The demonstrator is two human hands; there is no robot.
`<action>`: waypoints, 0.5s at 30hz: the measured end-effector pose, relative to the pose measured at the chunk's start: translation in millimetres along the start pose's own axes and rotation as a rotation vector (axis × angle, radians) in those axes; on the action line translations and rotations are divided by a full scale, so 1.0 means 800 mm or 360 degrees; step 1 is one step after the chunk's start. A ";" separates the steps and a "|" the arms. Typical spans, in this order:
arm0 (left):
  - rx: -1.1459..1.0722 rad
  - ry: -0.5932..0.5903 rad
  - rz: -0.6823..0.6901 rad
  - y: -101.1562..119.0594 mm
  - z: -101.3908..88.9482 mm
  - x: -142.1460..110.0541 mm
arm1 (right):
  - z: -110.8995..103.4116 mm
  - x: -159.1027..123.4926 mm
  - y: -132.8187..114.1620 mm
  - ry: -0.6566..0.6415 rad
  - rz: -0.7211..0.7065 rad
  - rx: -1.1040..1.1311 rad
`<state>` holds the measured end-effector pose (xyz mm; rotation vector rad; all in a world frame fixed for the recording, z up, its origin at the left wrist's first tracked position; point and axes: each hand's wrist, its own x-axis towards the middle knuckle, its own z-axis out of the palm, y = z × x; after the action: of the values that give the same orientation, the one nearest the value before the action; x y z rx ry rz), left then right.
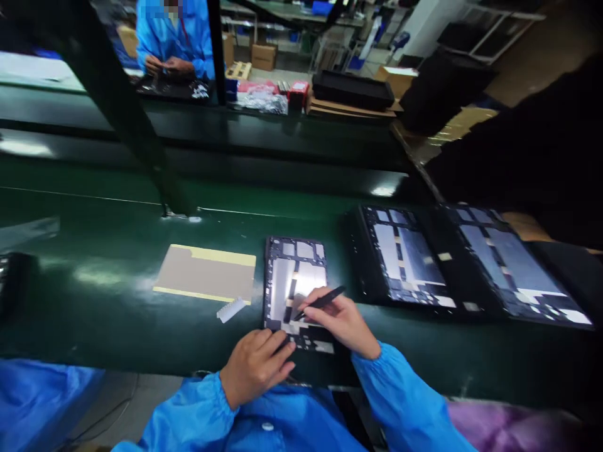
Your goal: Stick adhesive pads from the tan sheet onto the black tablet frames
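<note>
A tablet housing with silvery metal plates and a black frame lies face-up on the green bench before me. My left hand is closed at its lower left corner, with fingertips pressed on the bottom edge. Pinched in my right hand are slim black tweezers, slanting down to the left. Their tip meets the lower middle of the housing, near a dark strip; what exactly it touches is too small to tell. Left of the housing lie a beige sheet with yellow edges and a small whitish strip.
To the right, a tablet housing and another tablet housing rest on black trays. A dark post rises from the bench. Across the bench a person in blue handles something small. Black trays are stacked at the back.
</note>
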<state>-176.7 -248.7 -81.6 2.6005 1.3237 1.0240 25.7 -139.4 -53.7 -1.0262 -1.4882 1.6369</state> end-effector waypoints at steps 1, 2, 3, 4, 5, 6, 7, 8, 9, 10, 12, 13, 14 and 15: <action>0.0012 0.0011 -0.0010 -0.004 -0.006 -0.002 | 0.009 0.016 -0.007 0.0070 -0.0007 0.0042; 0.0031 0.0045 -0.0039 -0.011 -0.013 -0.005 | 0.022 0.036 -0.015 0.0115 -0.0031 0.0072; 0.0066 0.0098 -0.0106 -0.023 -0.023 -0.008 | 0.039 0.059 -0.022 0.0119 -0.0066 0.0092; 0.0126 0.0171 -0.0222 -0.040 -0.034 -0.011 | 0.060 0.086 -0.026 0.0081 -0.0099 0.0106; 0.0216 0.0244 -0.0380 -0.060 -0.046 -0.014 | 0.083 0.114 -0.029 0.0009 -0.0119 0.0118; 0.0326 0.0301 -0.0565 -0.083 -0.058 -0.018 | 0.108 0.143 -0.029 -0.0090 -0.0116 0.0131; 0.0441 0.0328 -0.0761 -0.106 -0.069 -0.023 | 0.134 0.171 -0.025 -0.0187 -0.0084 0.0146; 0.0535 0.0312 -0.0927 -0.129 -0.078 -0.029 | 0.158 0.197 -0.019 -0.0265 -0.0030 0.0161; 0.0595 0.0260 -0.1054 -0.150 -0.084 -0.036 | 0.180 0.221 -0.011 -0.0306 0.0028 0.0170; 0.0626 0.0194 -0.1145 -0.167 -0.088 -0.043 | 0.199 0.241 -0.001 -0.0323 0.0075 0.0169; 0.0619 0.0078 -0.1245 -0.189 -0.089 -0.057 | 0.224 0.270 0.018 -0.0325 0.0129 0.0153; 0.0603 0.0047 -0.1265 -0.194 -0.087 -0.062 | 0.230 0.279 0.027 -0.0325 0.0138 0.0144; 0.0589 0.0033 -0.1276 -0.195 -0.084 -0.066 | 0.233 0.285 0.034 -0.0330 0.0144 0.0139; 0.0579 0.0029 -0.1285 -0.195 -0.082 -0.068 | 0.234 0.289 0.040 -0.0334 0.0152 0.0136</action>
<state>-346.7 -206.1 -110.3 1.8655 2.4309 0.6963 -245.2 -22.4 -103.3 -0.9134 -1.5074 1.9080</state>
